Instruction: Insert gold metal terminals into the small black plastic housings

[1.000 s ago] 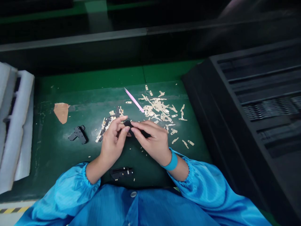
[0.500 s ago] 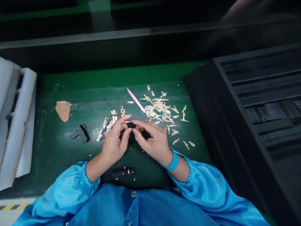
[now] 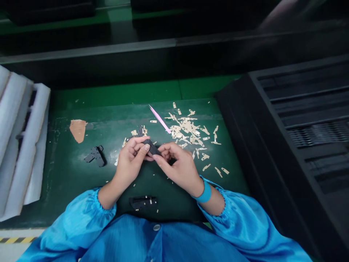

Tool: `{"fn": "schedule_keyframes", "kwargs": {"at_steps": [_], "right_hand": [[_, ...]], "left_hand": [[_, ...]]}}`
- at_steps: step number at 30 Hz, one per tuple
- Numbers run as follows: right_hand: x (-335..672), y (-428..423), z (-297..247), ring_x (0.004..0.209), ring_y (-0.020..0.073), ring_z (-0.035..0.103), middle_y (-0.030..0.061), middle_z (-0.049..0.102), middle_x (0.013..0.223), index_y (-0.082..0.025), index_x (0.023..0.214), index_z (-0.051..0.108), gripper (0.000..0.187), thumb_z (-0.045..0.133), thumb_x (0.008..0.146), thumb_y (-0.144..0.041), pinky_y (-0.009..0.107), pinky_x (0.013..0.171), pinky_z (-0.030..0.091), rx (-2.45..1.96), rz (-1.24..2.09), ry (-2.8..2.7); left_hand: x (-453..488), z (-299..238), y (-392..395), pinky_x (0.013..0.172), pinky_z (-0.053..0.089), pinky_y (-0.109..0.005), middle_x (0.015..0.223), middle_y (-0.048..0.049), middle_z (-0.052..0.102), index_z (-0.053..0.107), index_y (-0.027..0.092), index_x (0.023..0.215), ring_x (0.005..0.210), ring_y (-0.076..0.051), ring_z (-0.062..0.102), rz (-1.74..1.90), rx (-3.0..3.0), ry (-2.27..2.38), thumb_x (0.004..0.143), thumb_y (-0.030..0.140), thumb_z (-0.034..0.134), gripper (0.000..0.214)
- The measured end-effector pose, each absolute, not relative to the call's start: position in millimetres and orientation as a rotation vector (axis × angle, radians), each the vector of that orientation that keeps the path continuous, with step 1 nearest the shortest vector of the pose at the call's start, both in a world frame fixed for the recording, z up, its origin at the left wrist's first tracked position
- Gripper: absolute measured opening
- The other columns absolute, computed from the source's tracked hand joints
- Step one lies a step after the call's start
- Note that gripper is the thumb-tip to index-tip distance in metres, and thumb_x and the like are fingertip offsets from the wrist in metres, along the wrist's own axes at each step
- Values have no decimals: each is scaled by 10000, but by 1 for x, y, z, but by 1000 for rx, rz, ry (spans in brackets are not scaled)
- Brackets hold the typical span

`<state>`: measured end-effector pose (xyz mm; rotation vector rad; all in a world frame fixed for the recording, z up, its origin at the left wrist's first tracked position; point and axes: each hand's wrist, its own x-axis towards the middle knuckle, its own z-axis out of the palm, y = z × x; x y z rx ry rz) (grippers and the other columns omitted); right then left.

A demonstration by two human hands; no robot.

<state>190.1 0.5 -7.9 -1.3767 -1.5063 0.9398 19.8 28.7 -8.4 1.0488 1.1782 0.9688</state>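
Note:
Both hands hold one small black plastic part above the green mat. My left hand pinches its left end between thumb and fingers. The thumb and bent fingers of my right hand close on its right end. Behind my left hand lies a pile of small black and gold-coloured pieces, partly hidden by the fingers. Pink tweezers rest beyond the hands, beside a scattered heap of flat cream-coloured pieces. Nearer my body is another black part with small shiny bits on it.
An angled black part and a brown scrap lie on the left of the green mat. White foam-like sheets stand at the left edge. A black slotted crate borders the right side.
The black part has turned and come up between my fingers, so more of its surface shows. My left fingers have curled around it. The whole view has shifted slightly.

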Motion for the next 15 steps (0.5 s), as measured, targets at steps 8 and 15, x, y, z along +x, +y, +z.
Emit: {"fn": "schedule_keyframes", "kwargs": {"at_steps": [8, 15], "right_hand": [[191, -1, -15, 720, 178, 676, 44, 710, 805, -229, 985, 686, 82, 613, 963, -200, 319, 696, 583, -1304, 403, -1835], [196, 8, -14, 694, 128, 642, 24, 676, 891, -225, 1015, 720, 99, 659, 954, -274, 263, 609, 557, -1340, 899, -1492]], "left_hand": [[25, -7, 18, 770, 660, -328, 876, -36, 791, 697, 159, 1274, 841, -206, 762, 876, 979, 1173, 842, 492, 787, 552], [25, -10, 18, 753, 652, -340, 903, -62, 790, 729, 164, 1176, 800, -209, 762, 794, 1012, 1160, 873, 472, 732, 432]]}}
